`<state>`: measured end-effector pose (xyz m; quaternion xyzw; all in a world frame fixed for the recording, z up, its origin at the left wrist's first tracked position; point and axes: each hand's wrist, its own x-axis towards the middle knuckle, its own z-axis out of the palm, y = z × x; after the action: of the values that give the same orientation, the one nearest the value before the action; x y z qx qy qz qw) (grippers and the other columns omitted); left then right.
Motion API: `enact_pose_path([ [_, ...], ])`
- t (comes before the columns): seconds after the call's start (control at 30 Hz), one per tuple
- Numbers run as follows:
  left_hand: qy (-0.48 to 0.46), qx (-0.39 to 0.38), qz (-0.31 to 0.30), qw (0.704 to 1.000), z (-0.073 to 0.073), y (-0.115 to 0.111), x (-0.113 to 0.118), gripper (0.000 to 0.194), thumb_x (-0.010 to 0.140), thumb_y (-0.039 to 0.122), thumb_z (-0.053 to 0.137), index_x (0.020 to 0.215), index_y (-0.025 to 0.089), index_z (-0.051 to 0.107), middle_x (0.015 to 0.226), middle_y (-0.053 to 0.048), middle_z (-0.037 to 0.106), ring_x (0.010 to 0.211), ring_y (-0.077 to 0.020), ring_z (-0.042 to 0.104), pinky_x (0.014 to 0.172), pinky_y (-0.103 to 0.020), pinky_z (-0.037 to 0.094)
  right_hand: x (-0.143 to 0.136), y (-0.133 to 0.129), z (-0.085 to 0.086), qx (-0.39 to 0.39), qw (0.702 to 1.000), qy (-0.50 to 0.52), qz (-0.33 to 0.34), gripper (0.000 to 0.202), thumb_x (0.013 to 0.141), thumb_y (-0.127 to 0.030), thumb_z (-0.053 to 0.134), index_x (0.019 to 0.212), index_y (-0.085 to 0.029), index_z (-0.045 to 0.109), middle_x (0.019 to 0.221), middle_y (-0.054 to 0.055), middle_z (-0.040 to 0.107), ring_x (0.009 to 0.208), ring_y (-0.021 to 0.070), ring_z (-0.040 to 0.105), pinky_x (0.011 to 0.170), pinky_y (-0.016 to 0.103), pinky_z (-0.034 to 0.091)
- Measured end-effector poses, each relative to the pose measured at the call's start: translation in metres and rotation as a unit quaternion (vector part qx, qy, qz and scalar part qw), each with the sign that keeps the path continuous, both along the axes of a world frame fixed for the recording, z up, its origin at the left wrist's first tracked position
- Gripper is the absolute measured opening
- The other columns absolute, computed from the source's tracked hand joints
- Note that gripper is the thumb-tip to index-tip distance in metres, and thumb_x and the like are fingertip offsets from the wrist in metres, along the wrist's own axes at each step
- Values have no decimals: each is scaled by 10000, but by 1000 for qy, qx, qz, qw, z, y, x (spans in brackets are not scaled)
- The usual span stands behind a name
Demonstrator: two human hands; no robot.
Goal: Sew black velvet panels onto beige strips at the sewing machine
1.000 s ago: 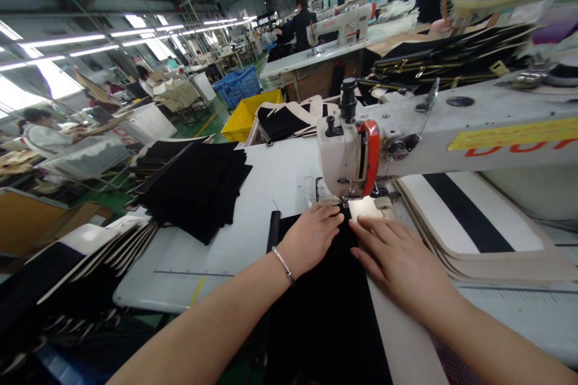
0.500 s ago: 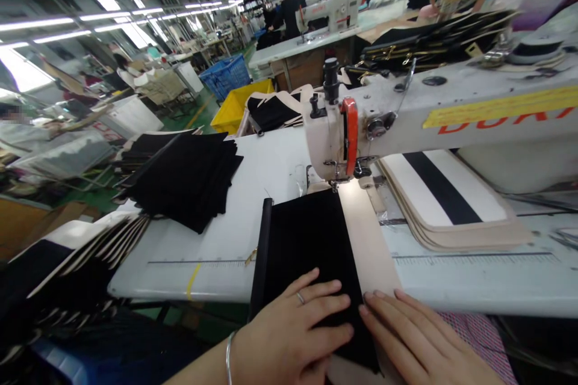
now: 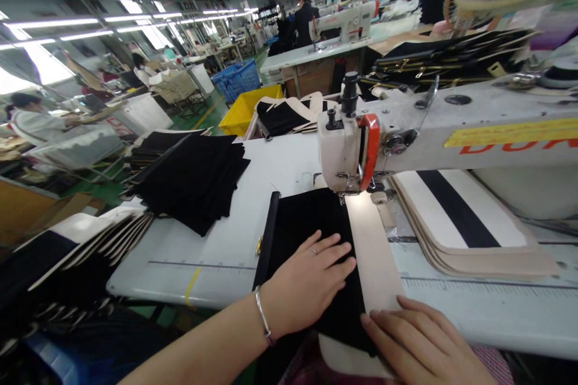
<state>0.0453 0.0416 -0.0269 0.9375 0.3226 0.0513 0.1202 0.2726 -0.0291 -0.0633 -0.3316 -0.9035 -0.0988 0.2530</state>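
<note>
A black fabric panel (image 3: 298, 222) lies over a beige panel (image 3: 379, 258), its far edge under the needle area of the sewing machine (image 3: 350, 162). A dark strip with a small gold zipper pull (image 3: 259, 245) runs down its left side. My left hand (image 3: 311, 280) rests flat on the black fabric, fingers spread, with a ring and a bracelet on. Nearer to me, my right hand (image 3: 419, 340) lies with fingers outstretched across the black fabric's right edge and the beige panel. The machine's lamp lights the beige strip beside the needle.
On the table's left sits a pile of black fabric pieces (image 3: 194, 180). Beige panels with a black stripe (image 3: 465, 210) are stacked under the machine arm. Beyond the table are a yellow bin (image 3: 244, 111) and a blue basket (image 3: 235, 81). Other people work farther off.
My left hand has slid forward over the black fabric, toward the machine. The panels have moved slightly farther under the needle. The camera view has shifted a little left.
</note>
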Motion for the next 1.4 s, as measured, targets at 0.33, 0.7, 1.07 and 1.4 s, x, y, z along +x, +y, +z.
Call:
enact_pose_path([
  [0.33,-107,8,-42,993,-23,-23,-13,264,986,171,447,1200,202,600,1277,16,633,1324,-119,449,1213,-330,230,-4,20,-7,-43,998,38,-20,257,916,-233,512,1131,-207,651,1040,-14,695,937,150,624,948,339,476],
  [0.7,-80,38,-68,994,-24,17,-10,291,991,178,411,1220,142,586,1308,-44,610,1299,-177,476,1187,-367,278,-5,35,-11,-87,994,34,-51,368,910,-285,556,1256,-161,572,1208,64,616,1137,230,531,1009,422,414],
  [1.07,-42,73,-63,994,-26,59,-2,286,942,118,481,1212,130,573,1299,-67,604,1272,-180,498,1154,-364,330,-8,63,-10,-125,987,35,-92,327,926,-312,531,1228,-190,560,1247,56,590,1128,219,528,977,410,443],
  [1.4,-57,108,-42,992,-31,101,3,241,897,62,519,1100,136,626,1221,-61,640,1177,-177,572,1086,-324,414,-9,100,-7,-151,982,-4,-117,414,895,-375,547,1251,-166,579,1247,75,590,1130,251,534,999,443,454],
])
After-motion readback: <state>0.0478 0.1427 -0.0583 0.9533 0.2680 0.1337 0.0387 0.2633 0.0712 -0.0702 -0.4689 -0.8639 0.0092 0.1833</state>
